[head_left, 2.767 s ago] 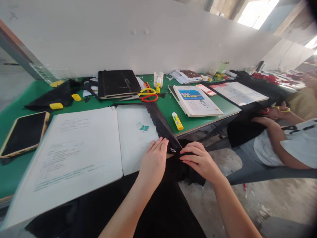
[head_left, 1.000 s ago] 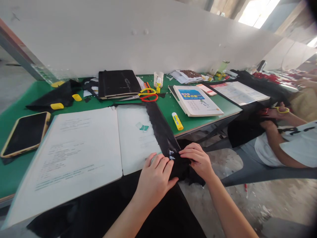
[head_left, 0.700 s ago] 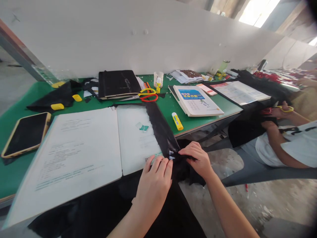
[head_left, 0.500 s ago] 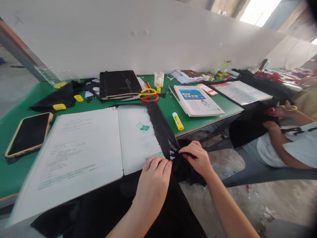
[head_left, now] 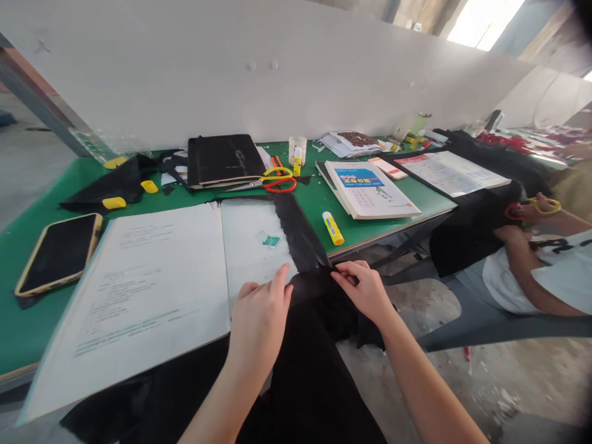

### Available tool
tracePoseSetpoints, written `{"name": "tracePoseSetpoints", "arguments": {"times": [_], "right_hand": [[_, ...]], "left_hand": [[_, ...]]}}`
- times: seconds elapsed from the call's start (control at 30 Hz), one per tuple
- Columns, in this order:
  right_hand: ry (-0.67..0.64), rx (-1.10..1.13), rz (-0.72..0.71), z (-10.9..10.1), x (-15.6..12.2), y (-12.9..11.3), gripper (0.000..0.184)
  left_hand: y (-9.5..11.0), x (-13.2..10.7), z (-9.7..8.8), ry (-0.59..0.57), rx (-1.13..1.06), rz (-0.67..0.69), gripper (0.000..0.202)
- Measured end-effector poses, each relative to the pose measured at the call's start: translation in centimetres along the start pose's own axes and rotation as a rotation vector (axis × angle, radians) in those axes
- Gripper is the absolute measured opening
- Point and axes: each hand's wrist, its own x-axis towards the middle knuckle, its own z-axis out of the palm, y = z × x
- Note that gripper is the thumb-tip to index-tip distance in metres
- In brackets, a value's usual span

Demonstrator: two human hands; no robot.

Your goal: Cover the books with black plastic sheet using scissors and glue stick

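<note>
An open book [head_left: 152, 271] lies with its white pages up at the table's front edge, a small green-and-white scrap [head_left: 269, 240] on its right-hand page. Black cloth [head_left: 303, 237] is folded over the right edge of that page, leaving a ragged border. More cloth laps over the lower right corner. My left hand [head_left: 259, 317] is at the page's lower edge, fingers bent around the cloth fold there, its index finger reaching over the page. With thumb and fingertips, my right hand [head_left: 363, 290] pinches the cloth at the corner.
A phone [head_left: 60, 253] lies left of the book. Behind it are scissors [head_left: 277, 179], a black-covered book [head_left: 224, 159] and yellow caps [head_left: 114, 203]. A glue stick [head_left: 333, 229] and white books [head_left: 370, 188] lie right. A co-worker's hand [head_left: 539, 206] holds scissors at far right.
My left hand has shifted left and up along the page edge. Black cloth now covers the lower right corner, where white and blue bits showed before. My right hand has hardly moved.
</note>
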Motion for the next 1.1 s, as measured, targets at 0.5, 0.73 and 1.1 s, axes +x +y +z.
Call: {"name": "tracePoseSetpoints", "arguments": {"times": [0.5, 0.73, 1.1], "right_hand": [[-0.072, 0.105, 0.231, 0.7, 1.1, -0.7, 0.017], [0.025, 0.132, 0.176, 0.8, 1.2, -0.8, 0.015], [-0.234, 0.664, 0.506, 2.9, 1.0, 0.9, 0.041]], "left_hand": [[-2.4, 0.7, 0.1, -0.021, 0.085, 0.059, 0.020], [-2.4, 1.1, 0.2, -0.034, 0.084, 0.053, 0.020], [-2.8, 1.2, 0.0, -0.113, 0.167, 0.038, 0.026]]}}
